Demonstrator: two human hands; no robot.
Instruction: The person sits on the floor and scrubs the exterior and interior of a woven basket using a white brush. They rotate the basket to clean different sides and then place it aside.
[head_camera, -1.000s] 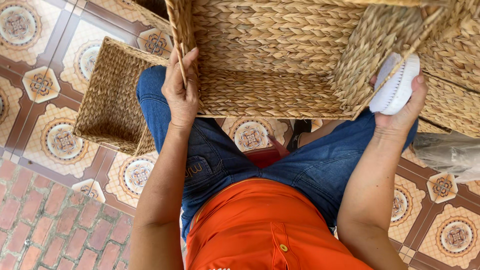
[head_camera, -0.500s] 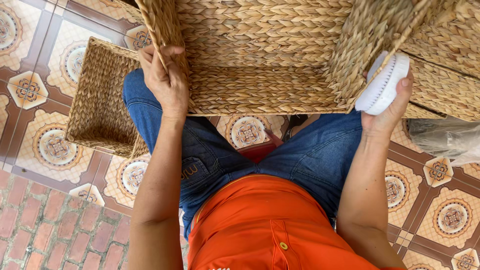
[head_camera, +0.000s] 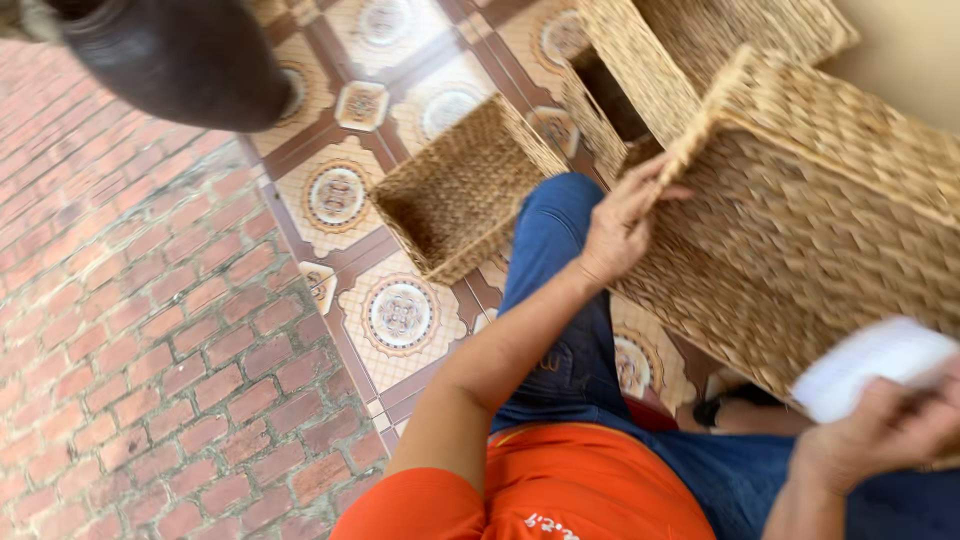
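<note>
A large woven straw basket (head_camera: 820, 240) rests tilted over my knees. My left hand (head_camera: 620, 225) grips its near corner edge. At the lower right, my right hand (head_camera: 880, 440) holds a white oval object (head_camera: 870, 365) against the basket's side. I sit in blue jeans and an orange shirt.
A smaller woven basket (head_camera: 455, 195) lies on the patterned tile floor (head_camera: 400, 315) by my left leg. More woven baskets (head_camera: 650, 70) stand behind it. Red brick paving (head_camera: 130, 350) lies to the left. A dark round object (head_camera: 180, 55) sits at the top left.
The view has swung left and tilted. The big basket has shifted to the right of the picture. My left hand stays on its corner, my right hand still holds the white object.
</note>
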